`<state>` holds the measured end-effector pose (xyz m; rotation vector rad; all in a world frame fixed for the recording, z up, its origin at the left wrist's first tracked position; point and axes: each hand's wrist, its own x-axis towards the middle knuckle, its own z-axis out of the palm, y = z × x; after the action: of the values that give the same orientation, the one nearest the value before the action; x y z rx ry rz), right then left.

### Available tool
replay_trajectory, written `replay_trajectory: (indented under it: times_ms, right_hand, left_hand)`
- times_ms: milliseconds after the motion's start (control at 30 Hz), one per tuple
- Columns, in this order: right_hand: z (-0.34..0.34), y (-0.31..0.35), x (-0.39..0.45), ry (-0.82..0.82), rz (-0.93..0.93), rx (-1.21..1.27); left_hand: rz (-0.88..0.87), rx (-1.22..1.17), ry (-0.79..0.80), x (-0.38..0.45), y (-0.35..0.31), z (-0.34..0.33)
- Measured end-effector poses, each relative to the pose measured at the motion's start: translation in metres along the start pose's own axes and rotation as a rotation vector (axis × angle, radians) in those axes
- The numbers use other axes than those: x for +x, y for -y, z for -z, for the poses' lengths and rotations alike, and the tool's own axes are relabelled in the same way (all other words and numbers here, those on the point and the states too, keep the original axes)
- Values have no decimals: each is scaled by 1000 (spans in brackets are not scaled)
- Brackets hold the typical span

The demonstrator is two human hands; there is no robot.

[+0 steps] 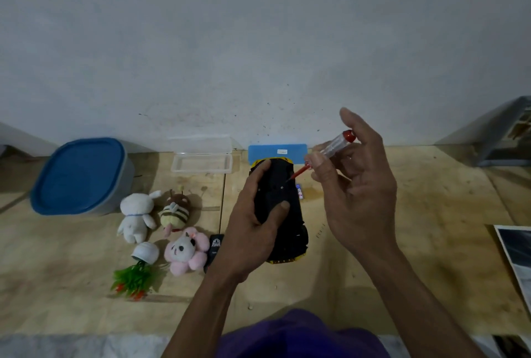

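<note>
The toy car [290, 225] is held upside down just above the wooden surface [402, 271], with its black underside turned to the camera. It is gripped by the left hand [253, 231], whose fingers [260, 169] are curled over the far edge while the thumb is pressed on the underside. A screwdriver [330, 150] with a clear handle and a red cap is pinched by the right hand [362, 194]; its red shaft is pointed at a small screw hole near the middle of the underside.

The step in hand is judged to be the work on a screw of what may be the battery cover. For the next move, the tip must be seated straight in the screw head and the car must be held firm against the turning.

On the surface to the left, three small plush toys [175, 211], a tipped artificial plant [135, 274] and a blue-lidded container [80, 176] are seen. A clear plastic box [201, 161] lies against the grey wall [258, 41], and a small battery [300, 192] is placed just beside the car.
</note>
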<state>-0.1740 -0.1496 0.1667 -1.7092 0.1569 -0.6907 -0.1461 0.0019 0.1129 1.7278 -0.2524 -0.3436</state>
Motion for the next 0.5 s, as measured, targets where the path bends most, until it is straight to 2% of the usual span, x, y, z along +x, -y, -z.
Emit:
replay_trajectory:
  times_ms: [233,500]
  right_hand:
    - [-2,8,1,-11,117,-12]
    - [-5,9,6,-34,85,33]
  left_hand:
    - [-31,4,-4,-3,-16,3]
    - [-47,29,-6,4,-25,7]
